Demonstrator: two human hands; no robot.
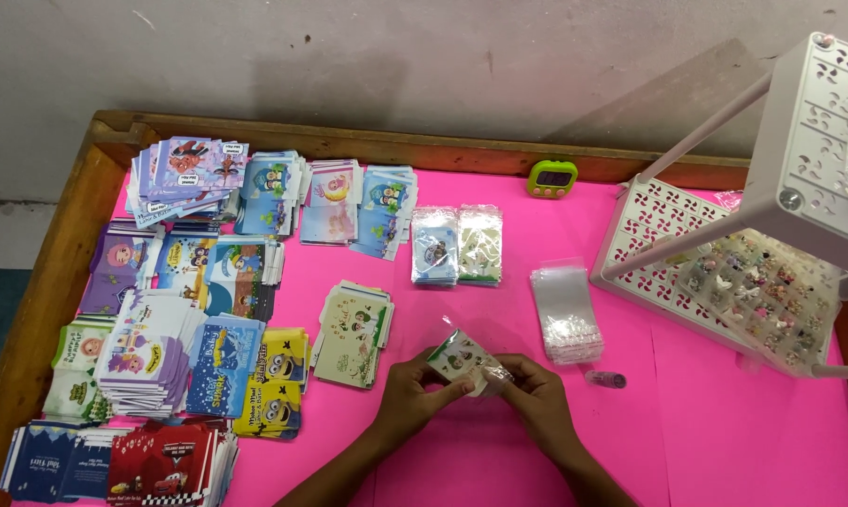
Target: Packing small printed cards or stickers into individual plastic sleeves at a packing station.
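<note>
Both hands, left hand (413, 394) and right hand (535, 399), pinch 1 small printed card (457, 360) half inside a clear sleeve (488, 376) above the pink counter (724, 432); seating it fully looks next, calling for a steady push.

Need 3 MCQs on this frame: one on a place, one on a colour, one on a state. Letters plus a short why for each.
1. Where is the green timer?
A. at the far edge of the table, beyond the packed cards
B. under the left hand
C. on the white rack

2. What colour is the table cover?
A. blue
B. pink
C. white

3. What is the state of the small card in a clear sleeve?
A. lying flat and untouched
B. stacked on the yellow cards
C. held between both hands

Answers:
1 A: the timer sits by the wooden rim at the far side, left of the white rack.
2 B: the cover is bright pink all over.
3 C: the left hand and right hand both pinch it with their fingers, near the pile of empty clear sleeves.
</note>
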